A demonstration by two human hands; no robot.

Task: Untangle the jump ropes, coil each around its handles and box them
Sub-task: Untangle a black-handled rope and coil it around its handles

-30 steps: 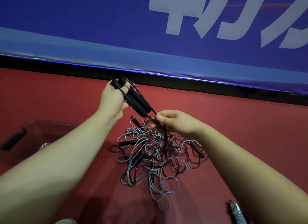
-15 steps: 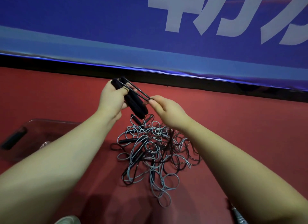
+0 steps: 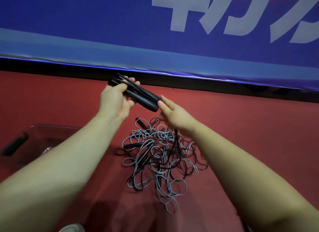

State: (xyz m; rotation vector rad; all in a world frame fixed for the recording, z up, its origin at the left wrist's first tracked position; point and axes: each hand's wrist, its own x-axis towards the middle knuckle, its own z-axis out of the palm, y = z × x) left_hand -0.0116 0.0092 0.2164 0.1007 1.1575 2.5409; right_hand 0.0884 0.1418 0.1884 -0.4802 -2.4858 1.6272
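Left hand, up and to the right of the clear box, curled tight round the top end of two black handles held side by side. Handles long and thin, slanting from up on the left, near the blue wall, down to the right. A few turns of dark rope lying along them and looping over the top end, past the fingers. Right hand just beside the low end, thumb tip touching it. Hard to tell if open or pinching: fingers fairly straight, underside hidden. One dark strand running straight up to the underside of that hand from the tangled pile on the red floor, right below both hands. Looks like the middle of winding one rope. Next turn probably round the low right end, then back up the slant toward the left hand. A job for the right hand, closer to that end and closer to the pile. Plenty left to sort down there: black and grey loops all mixed up, with more handles poking out.
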